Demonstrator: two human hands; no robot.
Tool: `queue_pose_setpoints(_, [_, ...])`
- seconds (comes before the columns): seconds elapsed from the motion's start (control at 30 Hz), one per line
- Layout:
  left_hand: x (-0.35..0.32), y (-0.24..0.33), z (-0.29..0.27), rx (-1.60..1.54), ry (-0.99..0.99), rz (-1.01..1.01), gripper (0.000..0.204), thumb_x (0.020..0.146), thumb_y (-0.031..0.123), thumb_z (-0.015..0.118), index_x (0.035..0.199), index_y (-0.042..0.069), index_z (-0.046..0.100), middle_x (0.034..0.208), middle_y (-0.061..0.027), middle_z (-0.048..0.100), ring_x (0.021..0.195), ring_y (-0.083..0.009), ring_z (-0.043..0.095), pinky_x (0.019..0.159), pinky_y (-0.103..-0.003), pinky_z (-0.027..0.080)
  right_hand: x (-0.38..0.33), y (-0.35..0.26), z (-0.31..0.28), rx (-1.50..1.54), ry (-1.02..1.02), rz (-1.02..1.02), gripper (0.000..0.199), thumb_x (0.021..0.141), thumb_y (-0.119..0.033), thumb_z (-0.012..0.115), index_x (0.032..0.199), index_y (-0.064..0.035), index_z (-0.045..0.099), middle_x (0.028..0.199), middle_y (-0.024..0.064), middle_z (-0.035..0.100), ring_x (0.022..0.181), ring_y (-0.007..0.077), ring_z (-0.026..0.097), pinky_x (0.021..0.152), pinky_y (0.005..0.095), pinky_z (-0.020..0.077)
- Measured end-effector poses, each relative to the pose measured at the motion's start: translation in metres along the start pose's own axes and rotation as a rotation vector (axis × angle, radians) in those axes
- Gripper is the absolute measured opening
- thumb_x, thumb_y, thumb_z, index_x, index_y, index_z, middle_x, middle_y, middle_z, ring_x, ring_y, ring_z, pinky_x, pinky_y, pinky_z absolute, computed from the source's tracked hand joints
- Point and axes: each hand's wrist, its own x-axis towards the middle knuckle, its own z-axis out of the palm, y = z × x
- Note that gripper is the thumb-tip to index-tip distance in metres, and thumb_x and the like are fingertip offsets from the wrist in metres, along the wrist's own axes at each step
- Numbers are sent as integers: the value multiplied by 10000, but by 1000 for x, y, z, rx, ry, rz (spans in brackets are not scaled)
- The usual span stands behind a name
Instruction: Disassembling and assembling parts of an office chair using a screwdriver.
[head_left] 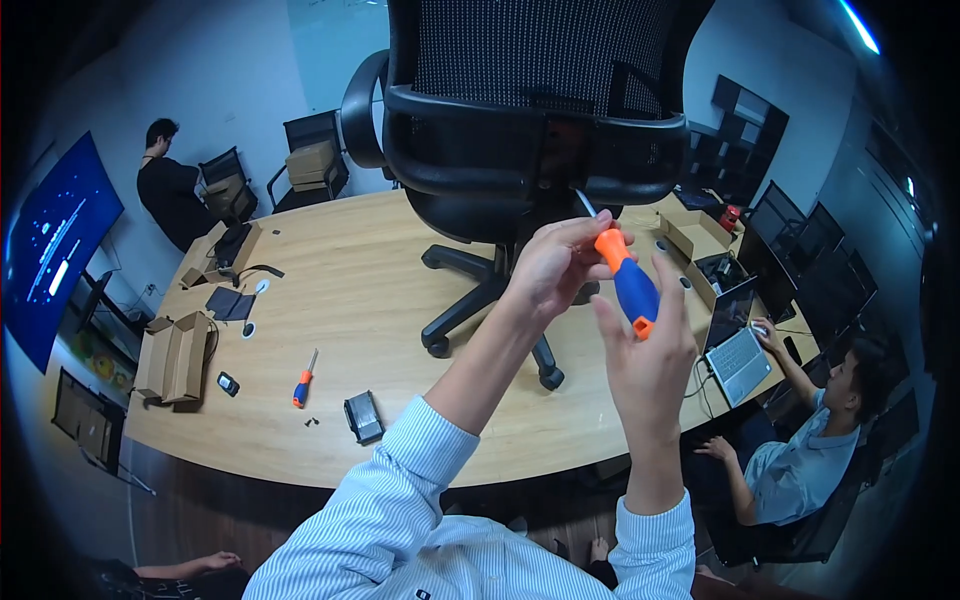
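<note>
Far left: blue-lit screen (65,245), standing beyond the left edge of the tabletop (290,270). Open cardboard box (188,362) at the near left corner; small dark device (229,383) just beside it. Further in, toward the near edge: second screwdriver (302,386), orange and blue, shaft toward the far edge; small screws (312,422) near its handle; grey-and-black block (364,416).

Middle: black office chair (530,175) stands upright on the tabletop, castors down. Left hand (548,270) in front of it, fingers pinched about the orange neck of the screwdriver (635,290). This tool is raised above the tabletop, shaft up toward the lower chair back; tip contact cannot be told. Right hand (650,370) below the handle, thumb and fingers spread around it, thumb apart; palm contact unclear.

Right edge: open laptop (738,365); seated person (805,460), one hand at it.
</note>
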Motion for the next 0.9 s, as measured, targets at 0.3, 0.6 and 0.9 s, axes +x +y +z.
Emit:
queue_pose_setpoints(0.3, [-3, 1, 2, -103, -35, -1, 302, 977, 245, 557, 1080, -36, 596, 997, -177, 675, 885, -242, 694, 774, -314, 600, -2, 8, 7, -116, 76, -123, 288, 821, -2, 695, 1101, 2, 629, 990, 169, 593, 821, 305, 654, 655, 367, 542])
queue_pose_setpoints(0.6, [1, 3, 4, 124, 80, -8, 288, 932, 293, 646, 958, 12, 588, 921, -139, 693, 732, -158, 691, 656, -255, 586, -4, 15, 21, -145, 101, -278, 340, 707, 125, 689, 978, -80, 686, 1091, 126, 547, 1051, 291, 530, 818, 382, 491])
queue_pose_setpoints(0.9, [23, 49, -28, 1517, 806, 1258, 394, 826, 298, 760, 954, -63, 668, 785, -70, 666, 701, -129, 612, 663, -264, 495, 4, 13, 13, -223, 56, -159, 292, 905, -103, 646, 1154, 16, 552, 944, 223, 619, 685, 311, 667, 519, 353, 546])
